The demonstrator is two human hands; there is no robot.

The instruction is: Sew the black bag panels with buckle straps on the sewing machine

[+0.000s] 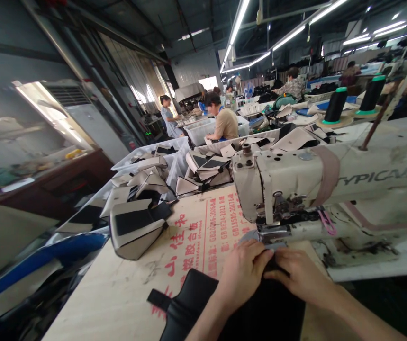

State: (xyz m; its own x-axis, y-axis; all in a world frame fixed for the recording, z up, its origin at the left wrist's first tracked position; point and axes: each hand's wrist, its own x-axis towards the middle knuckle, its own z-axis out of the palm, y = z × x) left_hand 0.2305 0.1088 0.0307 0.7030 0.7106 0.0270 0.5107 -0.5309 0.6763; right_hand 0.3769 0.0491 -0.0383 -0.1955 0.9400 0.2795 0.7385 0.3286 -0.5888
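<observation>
A black leather-like piece (199, 293) with a short tab lies over the near edge of the plywood board. My left hand (244, 270) pinches its upper edge just below the sewing head of the sewing machine (288, 184). My right hand (295, 274) grips the same edge close beside it, thumb and fingers pressed together. Both hands nearly meet, fingertips near the machine's presser area, where the needle cannot be made out. A sewn beige-and-black piece (135, 232) sits on the board to the left of my hands.
The plywood board (118, 293) carries red printing. White bins (178, 163) behind it hold several beige-and-black pieces. Two black thread spools (336, 106) stand behind the machine. A blue-edged container (78, 244) with dark material is at the left. A person in a tan shirt (226, 124) works beyond the bins.
</observation>
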